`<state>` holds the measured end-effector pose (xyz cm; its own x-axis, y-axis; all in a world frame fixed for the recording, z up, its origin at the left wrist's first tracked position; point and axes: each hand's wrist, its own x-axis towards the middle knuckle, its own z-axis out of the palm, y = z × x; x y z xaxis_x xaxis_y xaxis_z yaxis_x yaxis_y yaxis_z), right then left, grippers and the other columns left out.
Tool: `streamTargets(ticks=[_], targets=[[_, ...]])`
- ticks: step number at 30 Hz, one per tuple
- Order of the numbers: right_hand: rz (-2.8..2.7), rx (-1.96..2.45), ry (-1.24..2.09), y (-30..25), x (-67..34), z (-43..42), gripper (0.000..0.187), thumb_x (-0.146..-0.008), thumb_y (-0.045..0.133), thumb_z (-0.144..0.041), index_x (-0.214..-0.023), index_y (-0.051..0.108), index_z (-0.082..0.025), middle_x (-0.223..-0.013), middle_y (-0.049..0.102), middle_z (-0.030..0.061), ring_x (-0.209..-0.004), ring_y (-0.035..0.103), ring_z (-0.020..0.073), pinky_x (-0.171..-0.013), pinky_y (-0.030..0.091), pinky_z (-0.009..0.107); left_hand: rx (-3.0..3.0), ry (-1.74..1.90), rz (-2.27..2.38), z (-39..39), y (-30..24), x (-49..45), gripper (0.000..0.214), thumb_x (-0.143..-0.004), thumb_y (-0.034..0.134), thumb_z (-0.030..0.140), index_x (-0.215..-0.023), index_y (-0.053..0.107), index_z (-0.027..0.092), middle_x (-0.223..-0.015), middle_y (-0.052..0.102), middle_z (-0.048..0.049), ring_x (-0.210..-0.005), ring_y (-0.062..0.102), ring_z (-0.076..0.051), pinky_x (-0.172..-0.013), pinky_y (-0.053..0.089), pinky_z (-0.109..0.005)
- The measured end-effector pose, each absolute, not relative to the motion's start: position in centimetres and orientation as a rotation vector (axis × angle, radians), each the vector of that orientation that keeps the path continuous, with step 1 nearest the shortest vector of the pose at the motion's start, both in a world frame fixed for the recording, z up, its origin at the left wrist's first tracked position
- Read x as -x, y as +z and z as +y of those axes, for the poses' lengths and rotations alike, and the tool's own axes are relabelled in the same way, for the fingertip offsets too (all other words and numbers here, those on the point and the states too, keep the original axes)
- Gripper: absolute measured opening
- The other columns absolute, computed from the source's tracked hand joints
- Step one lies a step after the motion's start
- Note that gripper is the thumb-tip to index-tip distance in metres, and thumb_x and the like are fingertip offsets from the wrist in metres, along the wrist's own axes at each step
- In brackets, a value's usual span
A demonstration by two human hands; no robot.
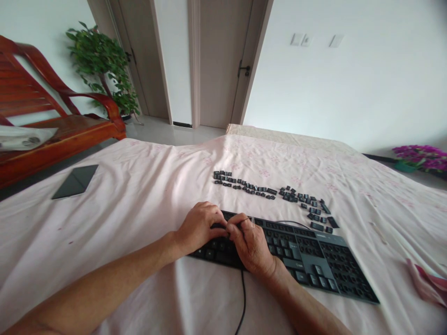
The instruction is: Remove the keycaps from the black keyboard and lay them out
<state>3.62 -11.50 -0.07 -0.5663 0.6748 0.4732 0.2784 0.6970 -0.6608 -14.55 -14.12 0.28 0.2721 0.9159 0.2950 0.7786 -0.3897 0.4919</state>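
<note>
A black keyboard (307, 256) lies on a pink cloth, with many of its keys removed. My left hand (199, 228) rests curled on the keyboard's left end, fingers pressed down on it. My right hand (249, 244) lies beside it, fingers pinched on a thin tool (252, 221) that I cannot name, over the upper left keys. The fingertips of both hands meet at the same spot. Several loose black keycaps (275, 193) lie in rows on the cloth beyond the keyboard.
The keyboard's cable (242, 298) runs toward me between my arms. A dark flat tablet (76, 181) lies at the far left of the pink cloth (139, 195). A wooden chair (52, 121) and potted plant (101, 60) stand at the left. A pink cloth item (428, 281) lies at right.
</note>
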Motion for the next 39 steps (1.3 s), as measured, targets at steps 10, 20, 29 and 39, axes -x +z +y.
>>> streamTargets(ticks=[10,20,29,39], targets=[[-2.065,0.801,0.712,-0.7,-4.0,-11.5,0.019,-0.097,0.043,-0.03,-0.083,0.052,-0.02,-0.075,0.061,0.0022,-0.063,0.062,0.0138,-0.06,0.046,0.024,-2.309,0.81,1.603,-14.3,0.2,14.2,0.024,-0.079,0.066,0.047,-0.086,0.07,0.024,-0.083,0.068,0.0004,-0.085,0.058,-0.018,-0.08,0.037,-0.032],[-2.182,0.831,0.776,-0.1,-3.5,-11.0,0.013,-0.094,0.049,-0.028,-0.083,0.05,-0.021,-0.073,0.065,0.0001,-0.062,0.063,0.0132,-0.06,0.045,0.022,-2.413,0.786,1.708,-14.6,0.1,13.6,0.03,-0.083,0.062,0.047,-0.072,0.065,0.019,-0.075,0.066,-0.0007,-0.078,0.057,-0.018,-0.073,0.037,-0.032],[-2.133,0.708,0.622,-0.9,-4.0,-11.3,0.014,-0.095,0.047,-0.029,-0.084,0.051,-0.021,-0.075,0.063,0.0008,-0.062,0.062,0.0131,-0.063,0.047,0.024,-2.548,0.86,1.634,-14.8,-0.1,13.1,0.028,-0.087,0.059,0.038,-0.068,0.059,0.018,-0.07,0.062,-0.0003,-0.071,0.057,-0.016,-0.071,0.038,-0.031],[-2.091,0.67,0.594,-1.0,-4.1,-11.7,0.012,-0.095,0.049,-0.027,-0.085,0.052,-0.021,-0.077,0.063,0.001,-0.065,0.062,0.0132,-0.063,0.048,0.024,-2.526,0.944,1.557,-15.2,-0.2,13.1,0.026,-0.089,0.057,0.036,-0.071,0.058,0.017,-0.074,0.063,-0.001,-0.072,0.058,-0.015,-0.067,0.041,-0.027]])
